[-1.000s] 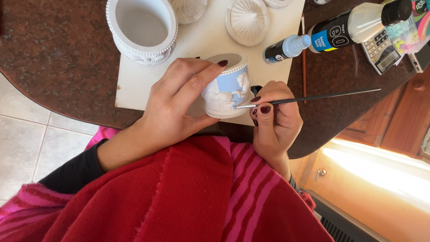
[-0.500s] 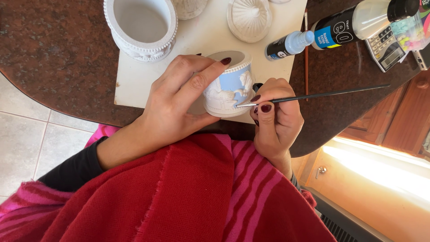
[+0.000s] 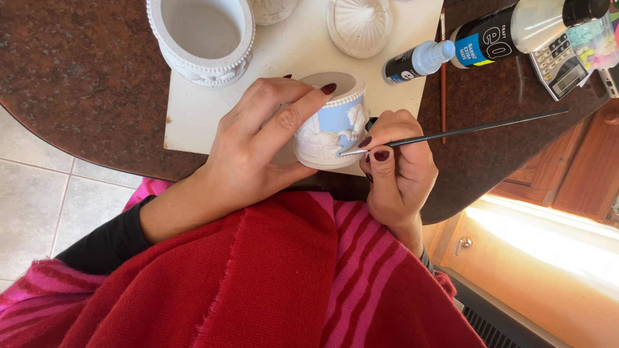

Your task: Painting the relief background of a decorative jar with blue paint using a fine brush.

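Small white pot (image 3: 329,132) — raised relief figures, light-blue painted band — tilted.

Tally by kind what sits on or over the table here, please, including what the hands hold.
White ceramic pots: 2, held pot, empty pot
Ribbed lids: 1
Paint bottles: 2, small, large
Paintbrushes: 1
Calculators: 1
Total: 7

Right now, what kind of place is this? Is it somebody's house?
Probably a home, with a table used for crafts. The left hand steadies a small white pot while the right hand paints it with a thin brush. Paint bottles lie on the brown stone table, above a tiled floor.
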